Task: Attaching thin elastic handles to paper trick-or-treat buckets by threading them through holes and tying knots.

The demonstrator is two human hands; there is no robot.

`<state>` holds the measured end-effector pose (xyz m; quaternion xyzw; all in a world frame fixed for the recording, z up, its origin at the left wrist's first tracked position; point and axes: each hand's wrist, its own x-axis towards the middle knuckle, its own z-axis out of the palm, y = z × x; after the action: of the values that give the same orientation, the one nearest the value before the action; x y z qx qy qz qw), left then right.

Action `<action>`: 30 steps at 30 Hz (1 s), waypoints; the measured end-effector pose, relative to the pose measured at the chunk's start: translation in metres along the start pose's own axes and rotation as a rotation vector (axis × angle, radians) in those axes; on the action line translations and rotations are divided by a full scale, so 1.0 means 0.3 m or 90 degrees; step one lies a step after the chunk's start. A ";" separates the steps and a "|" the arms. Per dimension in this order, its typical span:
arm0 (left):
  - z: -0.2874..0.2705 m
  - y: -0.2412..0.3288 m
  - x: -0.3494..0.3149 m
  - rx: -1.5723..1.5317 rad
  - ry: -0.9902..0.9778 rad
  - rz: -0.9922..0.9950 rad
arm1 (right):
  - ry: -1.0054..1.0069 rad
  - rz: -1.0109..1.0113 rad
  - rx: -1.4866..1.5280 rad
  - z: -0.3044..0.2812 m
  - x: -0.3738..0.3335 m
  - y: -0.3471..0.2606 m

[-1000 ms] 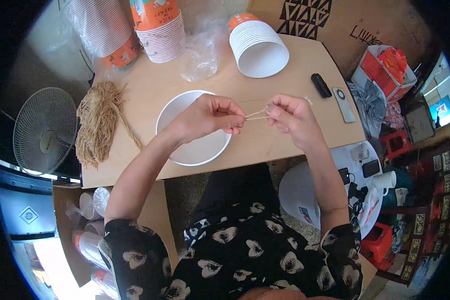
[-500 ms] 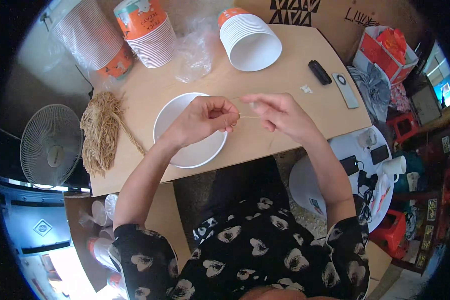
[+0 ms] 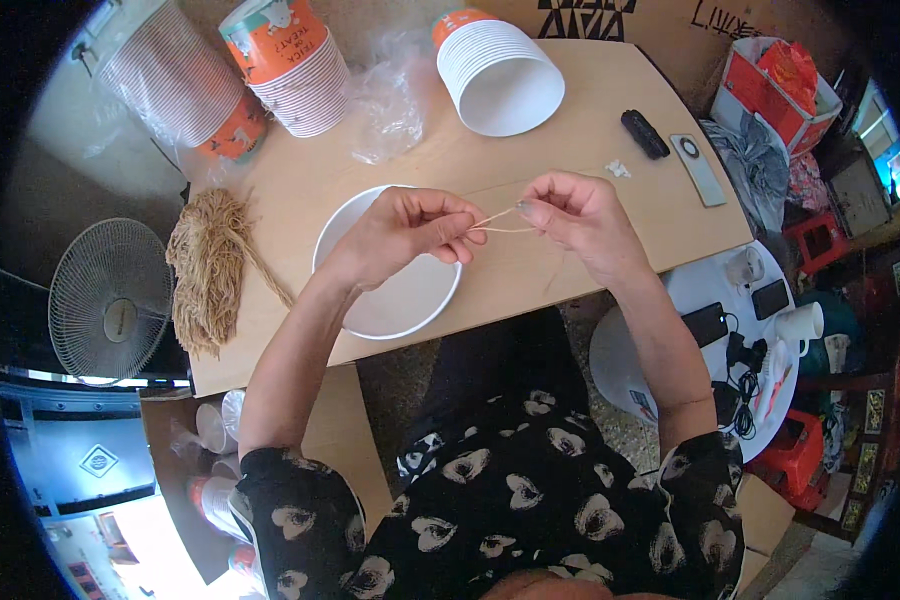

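A thin tan string (image 3: pixel 507 230) stretches between my two hands as two strands, just past the right side of a white round paper bucket (image 3: pixel 398 305). My left hand (image 3: pixel 417 228), above the bucket's mouth, pinches the string between thumb and fingers. Over the bare tabletop my right hand (image 3: pixel 582 222) pinches the string's other side, with a faint loose end dangling below it. To the left lies a thick bundle of tan string (image 3: pixel 206 270), one tail reaching toward my left forearm.
Stacks of orange and white paper buckets (image 3: pixel 298 85) stand at the back, with another stack (image 3: pixel 505 90) on its side. Crumpled clear plastic (image 3: pixel 388 105) lies between them. A black object (image 3: pixel 645 134) and a phone (image 3: pixel 698 170) rest at right. A fan (image 3: pixel 110 295) stands left.
My right hand, fingers stretched out before, has moved slightly right and closed on the string. The single visible strand between my hands now shows as two spread strands.
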<state>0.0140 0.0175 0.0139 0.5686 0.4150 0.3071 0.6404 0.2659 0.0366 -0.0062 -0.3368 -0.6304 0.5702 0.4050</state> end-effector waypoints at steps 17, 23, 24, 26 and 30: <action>0.076 0.052 -0.014 0.037 -0.030 0.017 | -0.019 0.071 0.128 0.015 0.027 -0.021; 0.024 0.020 0.004 0.033 -0.054 0.004 | -0.004 0.025 0.035 0.022 0.037 -0.017; 0.022 0.013 0.006 0.033 -0.050 0.009 | -0.007 0.024 0.033 0.027 0.040 -0.017; 0.026 0.011 0.009 0.033 -0.047 0.013 | -0.010 0.025 0.031 0.025 0.045 -0.016; 0.049 0.014 0.010 0.060 -0.009 0.020 | 0.019 0.025 -0.018 0.023 0.052 -0.007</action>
<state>0.0286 0.0140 0.0175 0.6071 0.4153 0.2933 0.6107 0.2527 0.0472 -0.0023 -0.3633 -0.6255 0.5641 0.3981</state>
